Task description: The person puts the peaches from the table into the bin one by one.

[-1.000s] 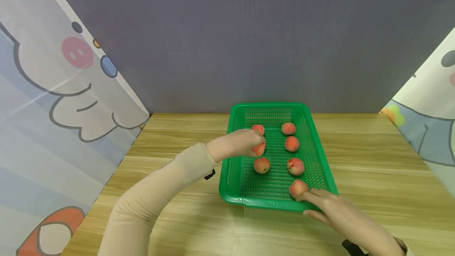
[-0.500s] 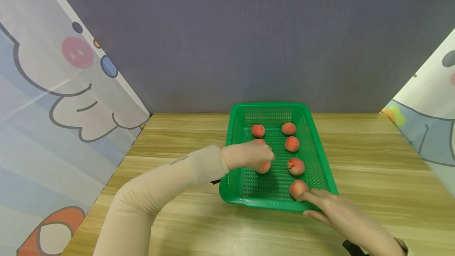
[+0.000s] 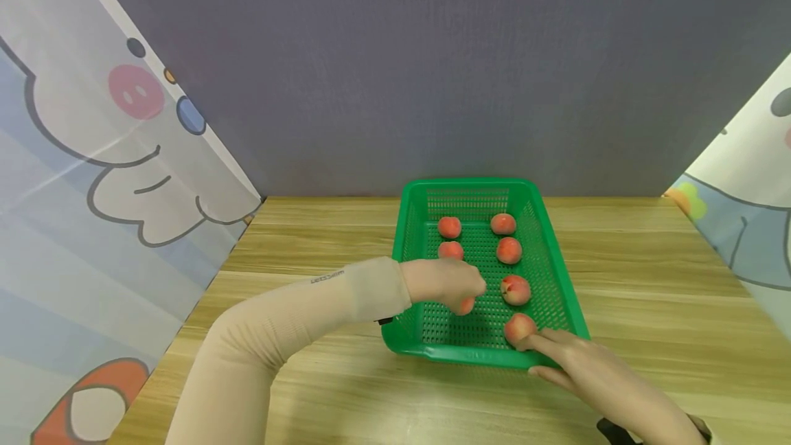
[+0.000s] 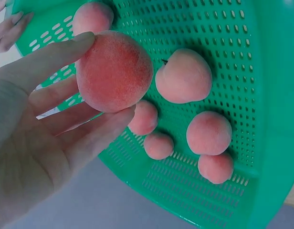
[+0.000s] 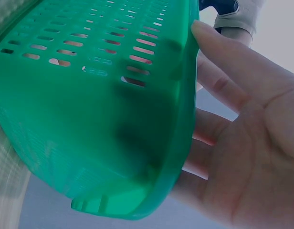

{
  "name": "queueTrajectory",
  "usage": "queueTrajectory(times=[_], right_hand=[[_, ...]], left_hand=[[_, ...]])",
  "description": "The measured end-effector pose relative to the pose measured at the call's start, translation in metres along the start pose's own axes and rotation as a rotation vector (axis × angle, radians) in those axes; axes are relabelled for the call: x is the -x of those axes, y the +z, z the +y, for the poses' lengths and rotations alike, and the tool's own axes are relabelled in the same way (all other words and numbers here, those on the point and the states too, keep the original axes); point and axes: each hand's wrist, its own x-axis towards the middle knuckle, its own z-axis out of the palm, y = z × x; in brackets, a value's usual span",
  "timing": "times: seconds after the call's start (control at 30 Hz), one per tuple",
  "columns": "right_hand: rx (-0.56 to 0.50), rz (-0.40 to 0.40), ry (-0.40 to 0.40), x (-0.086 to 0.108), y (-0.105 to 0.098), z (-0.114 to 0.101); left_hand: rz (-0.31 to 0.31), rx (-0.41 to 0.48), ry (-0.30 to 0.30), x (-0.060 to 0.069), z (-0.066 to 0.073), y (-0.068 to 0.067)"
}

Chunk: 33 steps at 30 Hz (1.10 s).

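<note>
My left hand (image 3: 448,283) is inside a green plastic basket (image 3: 488,354), above its left half. It pinches a red peach (image 4: 113,71) between thumb and fingertips, raised over the basket floor. Just past the held fruit in the left wrist view lies a paler peach (image 4: 185,76); the left hand hides it in the head view. My right hand (image 3: 571,359) grips the near right corner of the basket. Its thumb (image 5: 223,47) lies along the outer side of the rim, and its fingers reach over the inside, near a peach (image 3: 520,329).
Beyond the left hand are two peaches (image 3: 449,227). Several others form a column along the right side, including a blotchy peach (image 3: 516,290). The basket stands on a wood-grain table (image 3: 643,294) against a grey wall (image 3: 432,74). Cartoon-printed curtains (image 3: 123,170) flank both sides.
My left hand has moved nearer and to the right within the basket, uncovering the two peaches at the back left. The right hand and basket have stayed put.
</note>
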Motion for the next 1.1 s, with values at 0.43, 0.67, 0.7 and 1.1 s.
queueTrajectory(times=[0.43, 0.67, 0.7, 1.1], right_hand=[[-0.001, 0.013, -0.01, 0.001, 0.001, 0.0], [0.002, 0.012, -0.006, 0.001, 0.0, 0.0], [0.002, 0.012, -0.008, 0.001, 0.001, 0.0], [-0.003, 0.02, -0.016, 0.0, 0.001, 0.0]], left_hand=[[-0.08, 0.042, 0.022, -0.01, 0.012, 0.003], [-0.137, 0.011, 0.006, -0.015, 0.018, 0.006], [-0.137, -0.002, 0.008, -0.016, 0.019, 0.007], [-0.163, -0.07, 0.027, -0.024, 0.026, 0.016]])
